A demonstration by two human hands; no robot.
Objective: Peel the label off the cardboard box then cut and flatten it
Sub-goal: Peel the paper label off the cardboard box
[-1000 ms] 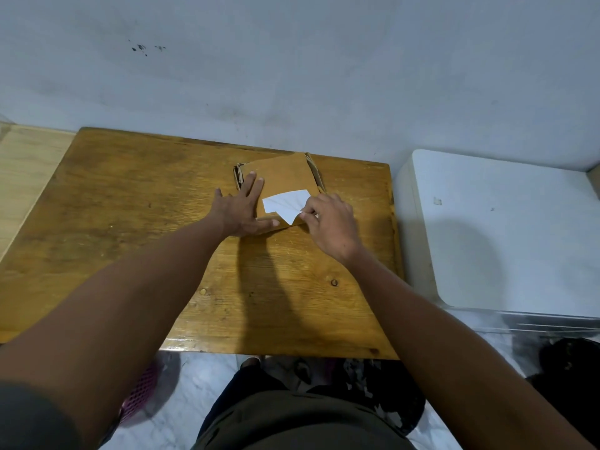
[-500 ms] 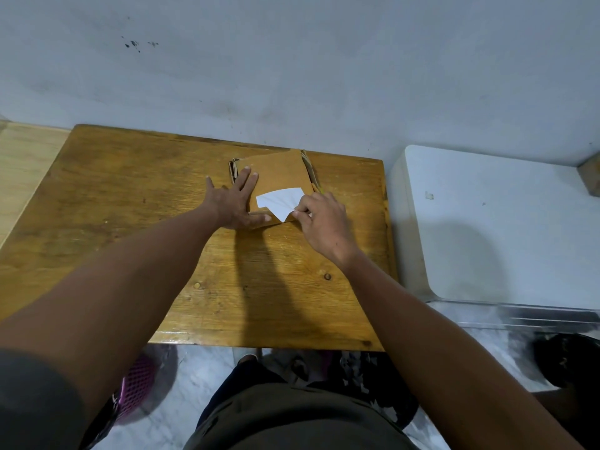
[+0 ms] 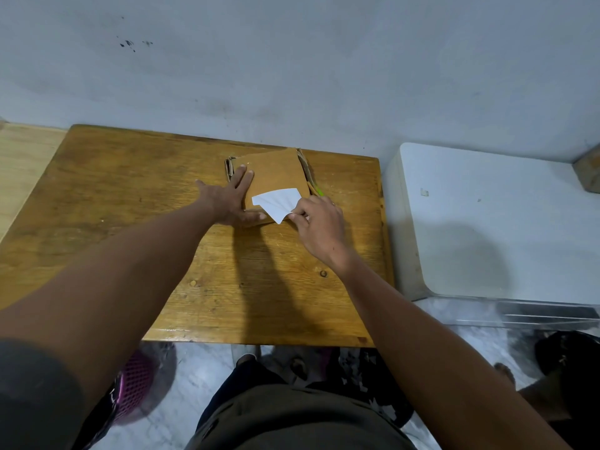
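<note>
A small brown cardboard box (image 3: 276, 173) lies flat at the far middle of the wooden table (image 3: 130, 222), close to the wall. A white label (image 3: 276, 203) sits on the box's near side, its near right corner lifted. My left hand (image 3: 227, 199) lies flat with fingers spread on the box's left part, pressing it down. My right hand (image 3: 319, 222) pinches the label's right edge between thumb and fingertips. A bit of something green (image 3: 319, 191) shows just beyond my right hand; I cannot tell what it is.
A white appliance top (image 3: 503, 222) stands right of the table, with a wooden block (image 3: 587, 173) at its far corner. A grey wall (image 3: 292, 76) rises behind. A pink mesh basket (image 3: 133, 388) and dark items lie on the floor below the table edge.
My right hand has peeled the label's right part a little further up. My left hand has shifted slightly on the box. The head view has tilted a little.
</note>
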